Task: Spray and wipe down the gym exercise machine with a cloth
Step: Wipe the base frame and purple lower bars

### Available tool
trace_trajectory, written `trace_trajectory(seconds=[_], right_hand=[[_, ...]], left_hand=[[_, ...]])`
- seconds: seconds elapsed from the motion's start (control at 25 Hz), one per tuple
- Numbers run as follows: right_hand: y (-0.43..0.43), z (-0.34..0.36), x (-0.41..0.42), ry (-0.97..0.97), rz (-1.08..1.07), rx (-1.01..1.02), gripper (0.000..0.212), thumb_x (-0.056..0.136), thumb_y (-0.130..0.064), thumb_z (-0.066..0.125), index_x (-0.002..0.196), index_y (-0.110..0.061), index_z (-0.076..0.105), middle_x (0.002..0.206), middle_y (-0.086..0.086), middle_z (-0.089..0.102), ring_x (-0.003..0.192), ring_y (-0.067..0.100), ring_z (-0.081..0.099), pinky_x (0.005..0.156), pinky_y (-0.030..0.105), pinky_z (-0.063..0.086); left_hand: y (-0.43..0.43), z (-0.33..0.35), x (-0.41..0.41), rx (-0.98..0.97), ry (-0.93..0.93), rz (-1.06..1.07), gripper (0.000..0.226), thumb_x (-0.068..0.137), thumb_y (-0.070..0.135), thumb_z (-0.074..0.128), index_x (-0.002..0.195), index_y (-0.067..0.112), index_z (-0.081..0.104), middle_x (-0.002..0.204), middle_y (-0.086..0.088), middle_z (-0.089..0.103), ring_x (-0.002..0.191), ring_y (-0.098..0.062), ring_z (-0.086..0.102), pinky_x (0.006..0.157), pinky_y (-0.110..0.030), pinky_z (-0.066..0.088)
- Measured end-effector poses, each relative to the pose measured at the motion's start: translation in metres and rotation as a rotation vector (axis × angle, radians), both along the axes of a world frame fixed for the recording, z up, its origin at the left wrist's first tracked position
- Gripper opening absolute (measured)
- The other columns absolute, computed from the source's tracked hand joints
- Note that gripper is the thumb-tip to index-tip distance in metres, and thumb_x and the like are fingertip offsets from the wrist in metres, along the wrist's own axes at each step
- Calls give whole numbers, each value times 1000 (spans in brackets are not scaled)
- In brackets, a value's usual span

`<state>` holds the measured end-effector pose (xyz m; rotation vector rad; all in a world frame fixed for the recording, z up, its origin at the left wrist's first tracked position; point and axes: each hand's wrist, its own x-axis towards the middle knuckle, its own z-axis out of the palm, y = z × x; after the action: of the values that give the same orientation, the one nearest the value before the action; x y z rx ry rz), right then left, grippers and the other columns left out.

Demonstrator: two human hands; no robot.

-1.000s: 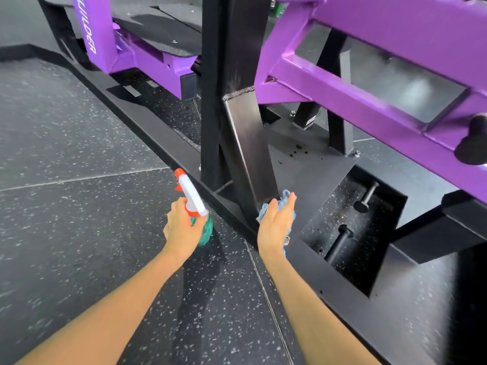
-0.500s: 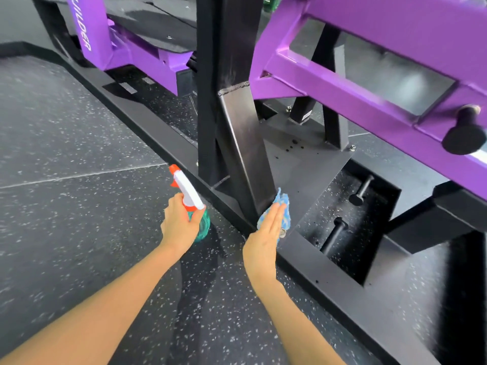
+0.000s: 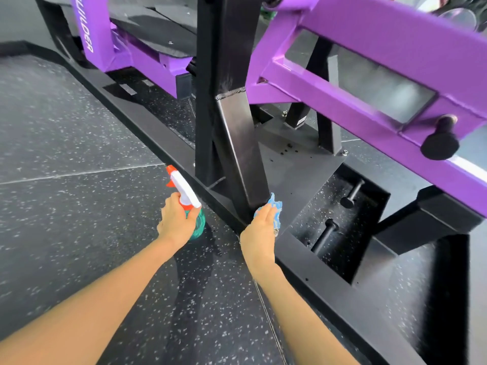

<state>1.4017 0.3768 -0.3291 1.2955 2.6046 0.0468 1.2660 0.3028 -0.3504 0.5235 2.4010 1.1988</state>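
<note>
Head view: left hand (image 3: 176, 223), grip clamped round the spray bottle (image 3: 186, 194), nozzle up and pointing away, held over the speckled floor (image 3: 79, 206) just beside the machine (image 3: 342, 83) base. Right hand (image 3: 259, 231), fingers straight and together, presses the blue cloth (image 3: 275, 210) against the foot of the slanted black post (image 3: 237, 143).

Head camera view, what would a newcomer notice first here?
The bright purple machine frame sweeps across the upper right. At lower centre, the right hand presses a blue cloth against the foot of a black strut, while the left hand grips a spray bottle just beside it.
</note>
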Motion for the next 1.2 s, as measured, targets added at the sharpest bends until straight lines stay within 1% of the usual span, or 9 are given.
trace_trajectory(seconds=[0.08, 0.16, 0.32, 0.44, 0.52, 0.64, 0.8, 0.96, 1.2], right_hand=[[-2, 20, -14, 416, -110, -188, 58, 87, 11, 39, 143, 6, 26, 152, 29, 14, 142, 41, 13, 114, 41, 24], [-11, 15, -11, 388, -60, -171, 65, 90, 8, 35, 146, 10, 1, 155, 28, -2, 145, 38, 1, 118, 37, 17], [-4, -5, 16, 135, -47, -140, 48, 96, -8, 39, 140, 8, 32, 142, 40, 25, 132, 50, 28, 113, 47, 25], [4, 38, -2, 707, -130, -355, 52, 88, 7, 36, 138, -9, 32, 123, 20, 48, 89, 27, 49, 75, 30, 43], [1, 44, -26, 931, -58, -311, 69, 88, 10, 35, 150, -12, 15, 145, 15, 36, 115, 31, 47, 92, 32, 40], [2, 12, -46, 967, 4, -74, 66, 95, -5, 41, 146, 9, 2, 156, 24, 2, 146, 32, 6, 119, 30, 8], [30, 12, -28, 880, 24, -339, 87, 87, -26, 41, 147, 0, -16, 156, 9, -23, 144, 19, -20, 119, 36, -7], [50, 4, 1, 881, 133, -401, 85, 89, -8, 56, 150, -4, -4, 159, 7, -7, 146, 15, -9, 119, 39, 5], [51, 2, -28, 829, -113, -197, 110, 76, -40, 76, 148, 2, 5, 152, 18, 18, 140, 34, 20, 115, 42, 16]], left_hand=[[-1, 1, 1, -13, -1, 13, 44, 96, 22, 59, 131, 4, 42, 132, -15, 48, 124, -34, 48, 100, -53, 41], [-2, 4, 4, -37, 10, 19, 42, 96, 22, 59, 129, 3, 43, 131, -15, 48, 123, -34, 48, 98, -53, 39], [-7, 10, 5, -106, 23, -4, 41, 97, 26, 57, 128, 3, 43, 130, -15, 48, 122, -35, 48, 100, -57, 39], [-9, 14, 10, -106, 11, 34, 35, 97, 24, 56, 124, 3, 44, 128, -15, 50, 122, -35, 48, 101, -58, 37], [-10, 16, 12, -123, 9, 39, 31, 98, 23, 54, 120, 4, 44, 127, -15, 49, 122, -35, 46, 100, -56, 36], [-14, 16, 8, -165, -8, -3, 32, 99, 25, 52, 122, 5, 42, 128, -13, 47, 125, -35, 43, 101, -54, 34], [-15, 13, 2, -69, -48, -47, 33, 97, 17, 56, 123, -1, 43, 129, -19, 45, 124, -37, 43, 100, -48, 36], [-13, 10, -6, -68, -93, -117, 38, 96, 15, 58, 127, -1, 41, 132, -20, 42, 123, -36, 43, 102, -42, 35], [-12, 6, -9, -65, -76, -154, 43, 96, 15, 59, 130, 0, 39, 135, -19, 41, 125, -33, 42, 103, -37, 33]])
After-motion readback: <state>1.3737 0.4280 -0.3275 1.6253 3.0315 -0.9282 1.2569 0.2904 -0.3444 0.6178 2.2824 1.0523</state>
